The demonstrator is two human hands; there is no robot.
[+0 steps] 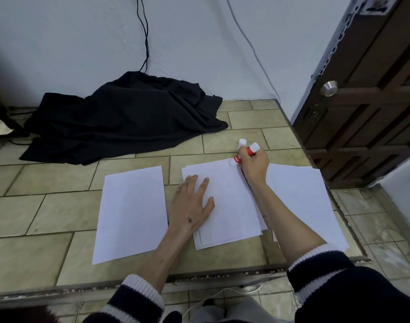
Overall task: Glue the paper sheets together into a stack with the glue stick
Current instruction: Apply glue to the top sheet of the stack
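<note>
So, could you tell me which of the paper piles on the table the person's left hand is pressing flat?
The middle pile: the left hand lies flat on it while the right hand holds the glue stick at its far corner. The left sheet and right pile go untouched.

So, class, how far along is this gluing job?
Done: several sheets already lie layered in the middle stack, edges slightly offset. In hand: the left hand presses that stack flat while the right hand rubs the red glue stick at its top corner; the white cap sits behind. Left: the single sheet on the left and the loose sheets on the right.
</note>
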